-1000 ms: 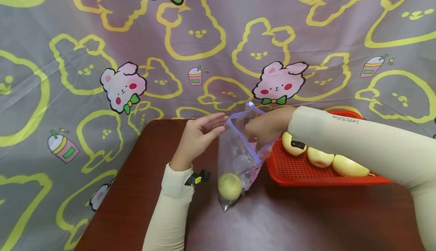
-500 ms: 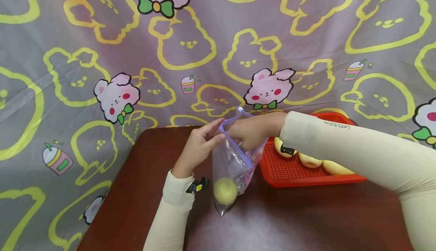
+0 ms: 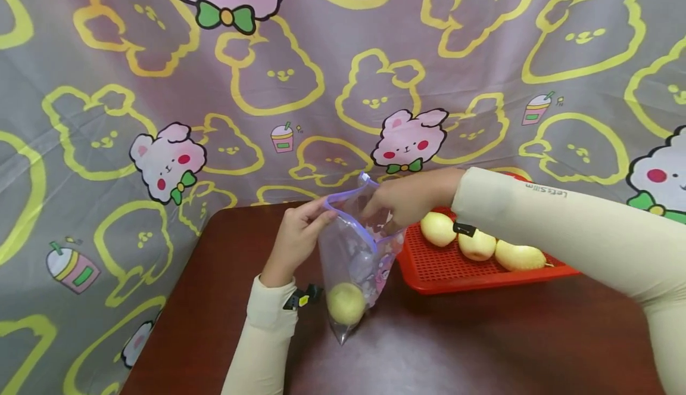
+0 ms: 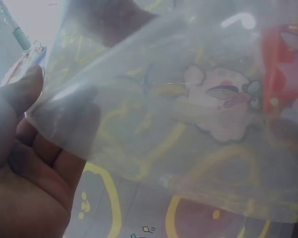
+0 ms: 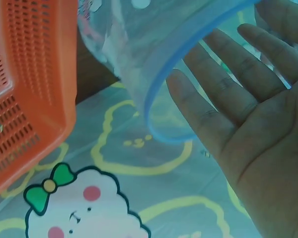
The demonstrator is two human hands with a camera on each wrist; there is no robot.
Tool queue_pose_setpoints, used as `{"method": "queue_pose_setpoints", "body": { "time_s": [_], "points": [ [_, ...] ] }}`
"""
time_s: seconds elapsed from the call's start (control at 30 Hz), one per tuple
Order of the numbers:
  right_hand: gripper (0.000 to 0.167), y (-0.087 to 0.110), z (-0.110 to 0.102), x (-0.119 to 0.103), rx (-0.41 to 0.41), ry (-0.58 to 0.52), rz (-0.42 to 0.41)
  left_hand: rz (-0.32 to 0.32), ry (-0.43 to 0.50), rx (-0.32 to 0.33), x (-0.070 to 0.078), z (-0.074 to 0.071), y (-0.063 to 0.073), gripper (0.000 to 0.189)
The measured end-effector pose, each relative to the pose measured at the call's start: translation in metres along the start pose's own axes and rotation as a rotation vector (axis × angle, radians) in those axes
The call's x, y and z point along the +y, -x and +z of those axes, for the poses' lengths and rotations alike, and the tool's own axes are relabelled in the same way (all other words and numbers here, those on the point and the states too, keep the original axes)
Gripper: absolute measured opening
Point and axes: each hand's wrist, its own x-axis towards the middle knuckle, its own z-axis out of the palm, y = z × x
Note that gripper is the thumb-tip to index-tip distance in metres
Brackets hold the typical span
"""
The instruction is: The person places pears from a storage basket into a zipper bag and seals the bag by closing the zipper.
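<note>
Now clear bag point(image 3: 343, 258) in left hand point(image 3: 296, 234), right hand point(image 3: 409, 198) within its opening

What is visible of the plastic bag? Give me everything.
The bag is clear, thin-looking plastic with a purple-blue rim, a white slider at its top corner and a pink cartoon print. It is roughly upright, mouth open, with a pointed lower corner; one round yellow fruit shows near the bottom. The left hand pinches the rim; the right hand has its fingers inside the mouth. In the head view it is left of the red basket. Whether it touches the table is unclear.
</note>
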Motion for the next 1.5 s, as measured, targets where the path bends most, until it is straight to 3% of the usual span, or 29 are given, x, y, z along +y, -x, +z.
{"method": "queue_pose_setpoints", "body": {
  "time_s": [0.2, 0.4, 0.63, 1.03, 1.2, 1.4, 1.5],
  "points": [
    [0.043, 0.013, -0.005, 0.003, 0.008, -0.007, 0.062, -0.023, -0.014, -0.008, 0.003, -0.003, -0.002, 0.019],
    [0.042, 0.025, -0.008, 0.008, 0.047, 0.027, 0.067, -0.016, -0.037, -0.020, 0.033, -0.008, -0.006, 0.017],
    [0.044, 0.039, -0.009, 0.012, 0.061, 0.008, 0.095, -0.011, -0.059, -0.031, -0.005, -0.012, -0.001, 0.022],
    [0.040, 0.078, -0.010, 0.023, 0.141, -0.041, 0.143, -0.010, -0.058, -0.042, -0.002, -0.015, 0.001, 0.022],
    [0.040, 0.093, -0.001, 0.036, 0.122, -0.098, 0.214, -0.026, -0.055, -0.040, 0.008, -0.014, 0.001, 0.021],
    [0.041, 0.106, 0.010, 0.051, 0.147, -0.133, 0.245, -0.018, -0.047, -0.055, 0.037, -0.011, 0.000, 0.019],
    [0.041, 0.109, 0.012, 0.058, 0.154, -0.161, 0.260, -0.003, -0.031, -0.055, 0.042, -0.009, -0.001, 0.019]
  ]
}}
